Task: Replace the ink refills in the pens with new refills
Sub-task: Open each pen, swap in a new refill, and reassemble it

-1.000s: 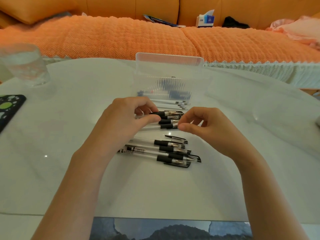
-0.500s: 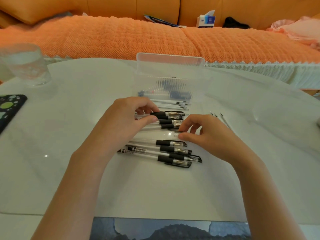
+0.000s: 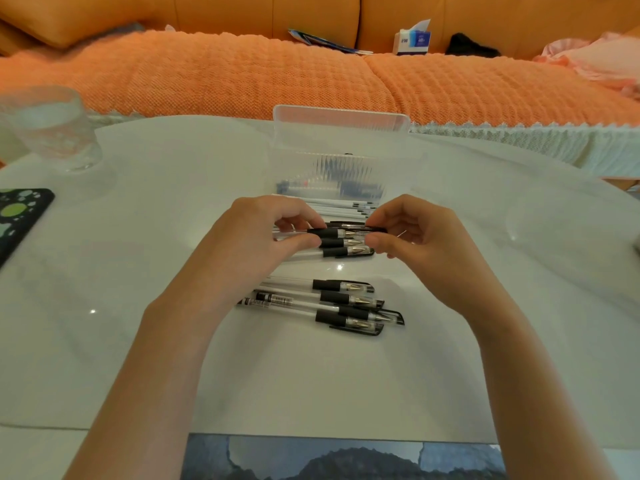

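Note:
My left hand (image 3: 256, 237) pinches a clear pen (image 3: 327, 233) by its barrel, just behind the black grip. My right hand (image 3: 419, 237) pinches the same pen at its black cap end. The pen is level, just above two more capped pens (image 3: 341, 251) that lie on the white table (image 3: 138, 271). A second group of several clear pens with black grips (image 3: 332, 306) lies nearer to me. Thin white refills (image 3: 341, 205) lie in front of a clear plastic box (image 3: 341, 116), partly hidden by my fingers.
A glass of water (image 3: 52, 129) stands at the back left. A black phone case with green dots (image 3: 20, 216) lies at the left edge. An orange sofa (image 3: 242, 74) runs behind the table. A dark picture (image 3: 339, 459) shows at the near edge.
My right hand has moved up and away from the table beside the lower pens to the cap end of the pen that my left hand holds.

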Motion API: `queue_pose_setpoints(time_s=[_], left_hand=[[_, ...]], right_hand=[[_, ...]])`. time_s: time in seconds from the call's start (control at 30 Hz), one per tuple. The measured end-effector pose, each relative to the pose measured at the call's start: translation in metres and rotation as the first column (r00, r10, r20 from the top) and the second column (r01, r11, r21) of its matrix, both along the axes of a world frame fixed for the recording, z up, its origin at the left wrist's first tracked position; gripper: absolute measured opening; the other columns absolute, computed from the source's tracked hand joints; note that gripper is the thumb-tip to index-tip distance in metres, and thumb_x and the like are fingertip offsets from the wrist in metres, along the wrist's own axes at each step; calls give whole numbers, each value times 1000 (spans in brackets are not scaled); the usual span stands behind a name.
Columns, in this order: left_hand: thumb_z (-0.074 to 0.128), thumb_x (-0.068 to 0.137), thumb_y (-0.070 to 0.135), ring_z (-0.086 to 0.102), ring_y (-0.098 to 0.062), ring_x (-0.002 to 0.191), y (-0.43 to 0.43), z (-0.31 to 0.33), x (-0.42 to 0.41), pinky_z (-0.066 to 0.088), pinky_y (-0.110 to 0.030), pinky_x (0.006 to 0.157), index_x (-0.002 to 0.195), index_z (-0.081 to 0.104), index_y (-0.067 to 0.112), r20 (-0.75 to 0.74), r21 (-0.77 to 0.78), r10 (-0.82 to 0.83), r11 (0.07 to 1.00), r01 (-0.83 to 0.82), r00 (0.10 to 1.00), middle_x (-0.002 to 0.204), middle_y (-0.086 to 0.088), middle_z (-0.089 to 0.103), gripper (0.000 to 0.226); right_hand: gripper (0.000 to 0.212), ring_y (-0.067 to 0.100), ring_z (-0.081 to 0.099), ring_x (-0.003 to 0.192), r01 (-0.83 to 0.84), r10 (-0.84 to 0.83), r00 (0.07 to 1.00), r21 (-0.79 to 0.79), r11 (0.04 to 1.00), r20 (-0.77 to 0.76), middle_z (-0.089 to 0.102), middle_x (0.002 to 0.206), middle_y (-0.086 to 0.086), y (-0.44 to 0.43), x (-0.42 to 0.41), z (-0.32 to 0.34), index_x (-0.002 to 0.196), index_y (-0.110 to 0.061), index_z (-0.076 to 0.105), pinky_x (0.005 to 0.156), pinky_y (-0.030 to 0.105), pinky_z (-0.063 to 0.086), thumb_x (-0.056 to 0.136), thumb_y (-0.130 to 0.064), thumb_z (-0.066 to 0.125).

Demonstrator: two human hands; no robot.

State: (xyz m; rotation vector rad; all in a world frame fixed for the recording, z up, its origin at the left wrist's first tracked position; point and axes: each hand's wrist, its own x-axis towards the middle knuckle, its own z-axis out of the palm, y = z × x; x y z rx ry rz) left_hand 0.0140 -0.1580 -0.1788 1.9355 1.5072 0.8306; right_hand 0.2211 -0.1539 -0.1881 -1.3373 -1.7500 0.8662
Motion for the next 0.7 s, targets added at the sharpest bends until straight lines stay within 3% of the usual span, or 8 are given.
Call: queue_pose_setpoints(time_s=[0.17, 0.53, 0.7], left_hand=[[73, 79, 24, 54, 12, 74, 0, -1, 5, 34, -1, 63, 87, 71, 36, 19, -2, -21, 1000, 21, 1000, 78, 18, 65, 14], [71, 79, 11, 60, -1, 63, 0, -1, 12, 41, -4, 65, 81, 71, 28, 165, -15, -5, 1000, 7, 986, 67, 16, 68, 17], [71, 80, 15, 60, 4, 64, 2, -1, 14, 40, -2, 63, 79, 67, 34, 110, -29, -4, 1000, 7, 994, 68, 17, 68, 20]], right_hand=[[13, 0, 60, 64, -38, 38, 999, -4, 999, -28, 66, 67, -13, -1, -8, 0, 86, -20, 68, 67, 12, 45, 80, -9, 71], [20, 5, 62, 66, 7, 0, 994, 59, 998, -105, 66, 66, -12, -1, -12, 0, 77, -22, 66, 68, 15, 49, 78, -3, 72], [15, 2, 63, 69, 2, 0, 995, 19, 1000, -102, 68, 72, -10, 1, -10, -2, 83, -22, 67, 68, 12, 48, 79, -8, 72]])
